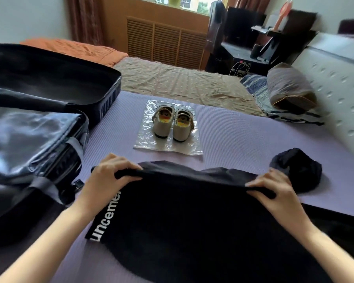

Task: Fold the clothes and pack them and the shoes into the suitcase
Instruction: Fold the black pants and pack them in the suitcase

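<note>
Black garment (182,221) is spread on the purple mat (243,135) right in front of me. My left hand (108,176) & right hand (274,190) each pinch its far edge, one per corner, fingers curled over the fabric. White lettering runs down its left side. Shoes (161,127) sit on a plastic bag (168,149) beyond it, open suitcase (108,99) to my left, 2nd dark garment (296,168) bunched just beside my right hand.

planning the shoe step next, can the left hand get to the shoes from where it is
Probably yes, once free: the left hand grips the black garment at its far edge, and the shoes stand on the clear plastic sheet just beyond it, with only purple mat between.
</note>
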`<state>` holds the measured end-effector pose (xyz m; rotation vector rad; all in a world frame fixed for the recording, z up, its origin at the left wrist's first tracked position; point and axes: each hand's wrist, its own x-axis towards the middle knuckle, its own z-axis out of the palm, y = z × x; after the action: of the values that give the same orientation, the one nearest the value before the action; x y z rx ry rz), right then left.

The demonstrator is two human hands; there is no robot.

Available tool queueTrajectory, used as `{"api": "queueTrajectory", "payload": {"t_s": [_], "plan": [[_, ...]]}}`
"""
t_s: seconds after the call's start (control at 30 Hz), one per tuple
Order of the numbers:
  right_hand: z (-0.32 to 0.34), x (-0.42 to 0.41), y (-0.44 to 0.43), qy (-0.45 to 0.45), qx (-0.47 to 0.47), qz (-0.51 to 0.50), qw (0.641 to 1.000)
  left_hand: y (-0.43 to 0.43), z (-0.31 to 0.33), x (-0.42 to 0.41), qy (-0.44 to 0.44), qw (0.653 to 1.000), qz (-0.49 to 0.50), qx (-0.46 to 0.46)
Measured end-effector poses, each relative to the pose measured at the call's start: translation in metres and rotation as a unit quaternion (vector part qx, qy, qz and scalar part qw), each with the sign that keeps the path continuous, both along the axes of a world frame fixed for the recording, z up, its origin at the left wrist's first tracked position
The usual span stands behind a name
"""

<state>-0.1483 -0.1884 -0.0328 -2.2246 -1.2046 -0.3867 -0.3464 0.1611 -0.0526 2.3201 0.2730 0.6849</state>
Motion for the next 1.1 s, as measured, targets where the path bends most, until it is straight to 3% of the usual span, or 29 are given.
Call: {"api": "queueTrajectory", "payload": {"t_s": [0.3, 0.5, 0.77, 0.93, 1.1], "plan": [[-0.063, -0.087, -0.059, -0.048, -0.037, -0.025, 0.998, -0.028, -0.055, -0.078, 0.014, 0.992, -0.106, 0.069], [-0.067, -0.103, -0.076, -0.049, -0.026, -0.066, 0.996, -0.035, -0.071, -0.093, 0.015, 0.996, -0.063, 0.066], [-0.086, -0.114, -0.061, -0.015, -0.077, -0.044, 0.996, -0.024, -0.074, -0.103, 0.024, 0.996, -0.014, 0.088], [-0.089, -0.114, -0.057, 0.067, -0.01, -0.06, 0.996, -0.026, -0.065, -0.104, 0.012, 0.998, 0.0, 0.067], [-0.08, -0.122, -0.067, 0.042, -0.001, -0.058, 0.997, -0.028, -0.057, -0.111, 0.003, 0.995, -0.005, 0.097]]}}
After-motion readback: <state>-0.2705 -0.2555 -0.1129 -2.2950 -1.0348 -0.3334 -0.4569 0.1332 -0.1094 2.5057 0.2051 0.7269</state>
